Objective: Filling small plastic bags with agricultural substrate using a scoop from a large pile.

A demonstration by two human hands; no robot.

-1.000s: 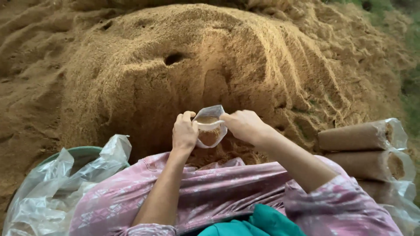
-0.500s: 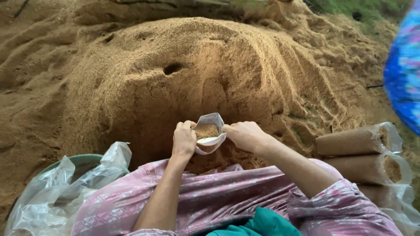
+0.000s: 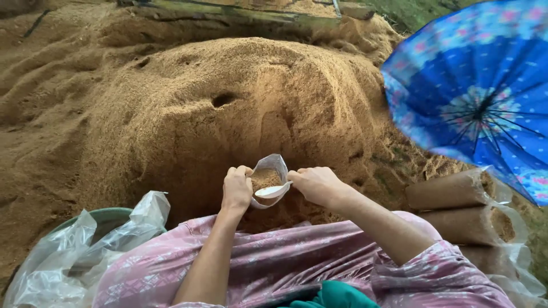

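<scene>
While left hand [image 3: 237,185] grips clear bag [image 3: 269,178]; right hand [image 3: 315,183] grasps white scoop [image 3: 272,191]; filled rolls [image 3: 451,191] right

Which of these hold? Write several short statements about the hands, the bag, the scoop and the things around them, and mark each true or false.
1. The left hand holds open a small clear plastic bag. True.
2. The right hand holds a white scoop at the bag's mouth. True.
3. The bag is empty. False: it holds brown sawdust.
4. A red umbrella lies at the left. False: a blue umbrella is at the upper right.
5. Filled sawdust bags lie on their sides at the right. True.
</scene>
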